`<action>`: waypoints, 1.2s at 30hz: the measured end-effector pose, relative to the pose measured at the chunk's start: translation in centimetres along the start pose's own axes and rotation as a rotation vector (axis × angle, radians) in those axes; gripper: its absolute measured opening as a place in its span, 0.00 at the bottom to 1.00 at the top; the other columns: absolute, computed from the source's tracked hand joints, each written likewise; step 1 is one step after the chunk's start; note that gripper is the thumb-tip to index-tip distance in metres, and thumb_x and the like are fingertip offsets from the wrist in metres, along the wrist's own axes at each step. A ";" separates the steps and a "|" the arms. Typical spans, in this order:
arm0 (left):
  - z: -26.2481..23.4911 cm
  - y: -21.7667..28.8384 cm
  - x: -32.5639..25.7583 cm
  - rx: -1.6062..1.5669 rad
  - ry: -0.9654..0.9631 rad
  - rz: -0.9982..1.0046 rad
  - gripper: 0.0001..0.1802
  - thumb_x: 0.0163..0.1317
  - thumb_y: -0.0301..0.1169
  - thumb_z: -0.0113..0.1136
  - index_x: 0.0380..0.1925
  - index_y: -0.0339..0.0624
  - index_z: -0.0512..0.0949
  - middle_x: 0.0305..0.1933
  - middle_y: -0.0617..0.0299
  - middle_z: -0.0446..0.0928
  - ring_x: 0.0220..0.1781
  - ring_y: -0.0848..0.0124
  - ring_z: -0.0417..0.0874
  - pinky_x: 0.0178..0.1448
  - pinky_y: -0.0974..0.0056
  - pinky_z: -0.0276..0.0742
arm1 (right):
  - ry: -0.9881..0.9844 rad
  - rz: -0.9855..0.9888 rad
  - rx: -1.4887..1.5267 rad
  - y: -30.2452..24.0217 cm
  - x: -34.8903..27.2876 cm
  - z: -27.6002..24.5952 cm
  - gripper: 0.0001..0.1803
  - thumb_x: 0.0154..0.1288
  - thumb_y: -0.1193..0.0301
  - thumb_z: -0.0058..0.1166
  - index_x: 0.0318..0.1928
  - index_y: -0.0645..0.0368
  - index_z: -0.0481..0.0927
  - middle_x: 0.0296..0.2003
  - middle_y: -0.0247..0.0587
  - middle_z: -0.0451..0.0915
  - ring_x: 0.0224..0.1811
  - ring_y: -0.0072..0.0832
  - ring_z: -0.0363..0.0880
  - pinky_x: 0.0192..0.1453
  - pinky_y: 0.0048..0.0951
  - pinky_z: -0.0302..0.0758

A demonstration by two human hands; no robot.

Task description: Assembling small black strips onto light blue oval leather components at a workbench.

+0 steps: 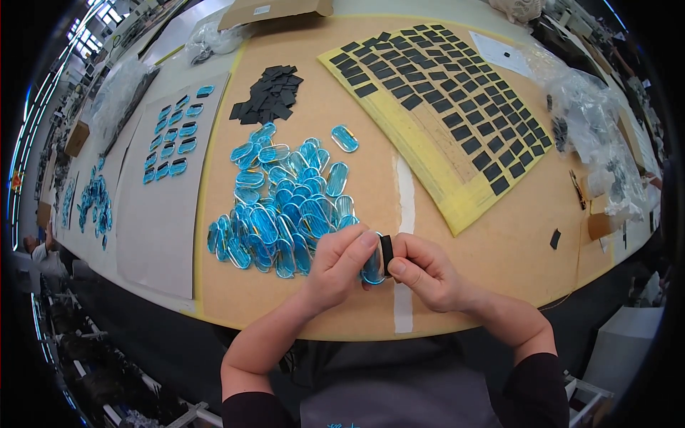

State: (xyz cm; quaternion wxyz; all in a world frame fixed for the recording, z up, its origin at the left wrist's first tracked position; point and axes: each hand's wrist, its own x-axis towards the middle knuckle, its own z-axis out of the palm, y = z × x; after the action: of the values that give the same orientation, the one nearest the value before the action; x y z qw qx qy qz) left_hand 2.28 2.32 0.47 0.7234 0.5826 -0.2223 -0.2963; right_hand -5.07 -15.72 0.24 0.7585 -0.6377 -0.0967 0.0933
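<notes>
Close to the table's front edge, my left hand [334,265] pinches a translucent blue oval piece [371,271] with a shiny rim. My right hand [432,277] has a small black rectangular strip [387,255] between thumb and fingers, upright along the oval's right side. The two hands almost meet; fingertips hide part of both pieces, so I cannot tell whether the strip is stuck on. Just beyond my left hand spreads a heap of similar blue ovals [291,207], with one loose blue oval [344,138] farther off.
Black rectangles [267,96] lie piled behind the heap. A yellow-edged board [446,207] at the far right carries rows of black rectangles. On the left, a grey sheet [160,235] bears blue ovals with black strips. Clear plastic bags [596,146] and tweezers [576,189] lie at right.
</notes>
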 end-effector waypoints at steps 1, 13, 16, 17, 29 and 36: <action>0.0 0.0 0.1 0.000 0.002 0.001 0.17 0.74 0.34 0.45 0.25 0.38 0.72 0.22 0.65 0.73 0.21 0.80 0.72 0.23 0.72 0.67 | -0.002 0.000 0.000 0.0 0.1 -0.2 0.10 0.73 0.68 0.47 0.35 0.61 0.71 0.28 0.29 0.69 0.30 0.15 0.63 0.34 0.21 0.63; 0.1 -0.4 0.5 0.029 -0.120 -0.077 0.16 0.72 0.32 0.46 0.25 0.38 0.73 0.22 0.66 0.74 0.25 0.80 0.73 0.30 0.73 0.67 | -0.068 0.088 0.024 -1.1 0.9 -1.4 0.12 0.74 0.68 0.47 0.35 0.63 0.75 0.28 0.31 0.76 0.33 0.16 0.71 0.38 0.23 0.69; -0.1 0.0 0.5 0.085 -0.164 -0.015 0.18 0.73 0.35 0.46 0.26 0.37 0.73 0.23 0.66 0.73 0.25 0.81 0.71 0.29 0.71 0.67 | -0.089 0.018 -0.053 -1.2 0.7 -1.8 0.13 0.74 0.67 0.47 0.34 0.63 0.75 0.28 0.32 0.76 0.33 0.16 0.71 0.37 0.23 0.69; -0.3 0.0 0.4 0.128 -0.174 -0.013 0.18 0.73 0.35 0.47 0.26 0.36 0.74 0.24 0.66 0.73 0.27 0.80 0.72 0.30 0.71 0.67 | -0.103 0.054 -0.036 -1.4 0.7 -1.8 0.13 0.74 0.66 0.47 0.34 0.63 0.75 0.28 0.33 0.76 0.32 0.17 0.71 0.37 0.23 0.69; 0.1 0.2 0.1 -0.167 -0.270 -0.088 0.09 0.72 0.31 0.51 0.42 0.35 0.74 0.36 0.64 0.77 0.35 0.80 0.75 0.40 0.72 0.72 | -0.116 -0.024 -0.019 -1.2 0.0 -1.6 0.14 0.72 0.69 0.46 0.30 0.64 0.75 0.24 0.35 0.74 0.28 0.21 0.71 0.34 0.24 0.69; -0.6 -0.9 0.7 0.098 -0.191 0.258 0.04 0.66 0.24 0.57 0.39 0.38 0.78 0.34 0.64 0.74 0.34 0.78 0.72 0.37 0.73 0.66 | 0.001 -0.277 -0.446 -1.9 0.3 -1.8 0.08 0.61 0.74 0.60 0.27 0.60 0.75 0.23 0.34 0.72 0.24 0.26 0.70 0.31 0.25 0.68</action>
State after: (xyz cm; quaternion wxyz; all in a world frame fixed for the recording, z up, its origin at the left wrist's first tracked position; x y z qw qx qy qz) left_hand 3.00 2.14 -0.57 0.7018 0.5529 -0.3771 -0.2440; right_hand -4.31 -17.66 1.82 0.6048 -0.7698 -0.2009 -0.0351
